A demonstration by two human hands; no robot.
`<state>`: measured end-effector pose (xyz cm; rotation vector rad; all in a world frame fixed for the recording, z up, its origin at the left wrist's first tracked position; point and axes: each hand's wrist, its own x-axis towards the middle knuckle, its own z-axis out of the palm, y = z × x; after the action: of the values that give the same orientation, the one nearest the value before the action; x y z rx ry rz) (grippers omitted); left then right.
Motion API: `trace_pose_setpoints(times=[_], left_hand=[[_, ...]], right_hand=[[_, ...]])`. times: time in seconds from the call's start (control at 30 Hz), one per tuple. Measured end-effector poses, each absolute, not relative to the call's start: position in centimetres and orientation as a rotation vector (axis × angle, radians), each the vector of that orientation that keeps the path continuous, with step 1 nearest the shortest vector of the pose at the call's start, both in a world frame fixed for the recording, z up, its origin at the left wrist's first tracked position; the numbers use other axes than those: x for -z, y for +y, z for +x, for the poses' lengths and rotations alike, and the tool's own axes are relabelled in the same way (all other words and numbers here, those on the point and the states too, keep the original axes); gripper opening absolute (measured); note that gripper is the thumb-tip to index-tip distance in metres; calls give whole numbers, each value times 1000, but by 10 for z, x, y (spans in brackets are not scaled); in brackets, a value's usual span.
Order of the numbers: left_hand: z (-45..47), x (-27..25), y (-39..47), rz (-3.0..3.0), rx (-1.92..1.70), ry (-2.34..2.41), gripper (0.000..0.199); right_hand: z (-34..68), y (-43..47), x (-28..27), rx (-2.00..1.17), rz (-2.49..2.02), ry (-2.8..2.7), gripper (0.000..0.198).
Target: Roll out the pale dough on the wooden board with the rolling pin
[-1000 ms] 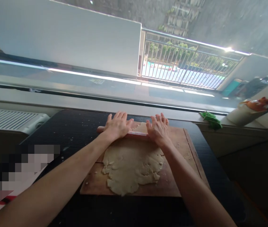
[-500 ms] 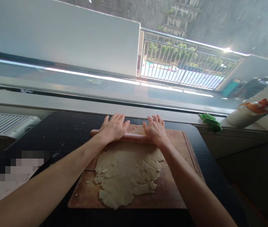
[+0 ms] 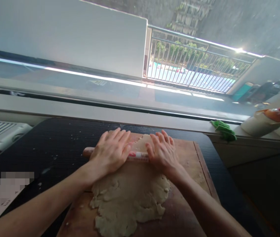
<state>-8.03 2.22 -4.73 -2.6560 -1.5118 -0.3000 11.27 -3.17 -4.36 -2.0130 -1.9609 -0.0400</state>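
Note:
A wooden rolling pin lies across the far part of a wide, ragged-edged sheet of pale dough. My left hand rests palm down over the pin's left part, fingers stretched forward. Over its right part lies my right hand, also flat with the fingers extended. The pin's left end sticks out past my left hand, while its right end is hidden under my right hand. A strip of dough shows beyond the pin between the hands. Beneath everything is a wooden board.
The board sits on a black table with white flecks on it. On the windowsill at right are a green cloth and a pale container holding something orange. A white slatted unit stands at left. A window is ahead.
Both hands and the rolling pin have come back toward me over the dough. More dough now shows beyond the pin. The view has shifted slightly.

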Motion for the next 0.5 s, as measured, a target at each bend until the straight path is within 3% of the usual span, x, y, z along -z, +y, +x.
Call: trace_pose_setpoints(times=[0.27, 0.5], left_hand=[[-65, 40, 58, -2666, 190, -1769, 61], [-82, 48, 22, -2700, 256, -1527, 58]], right_hand=[[122, 6, 39, 32, -2153, -1815, 47], [115, -37, 44, 88, -2032, -1993, 48]])
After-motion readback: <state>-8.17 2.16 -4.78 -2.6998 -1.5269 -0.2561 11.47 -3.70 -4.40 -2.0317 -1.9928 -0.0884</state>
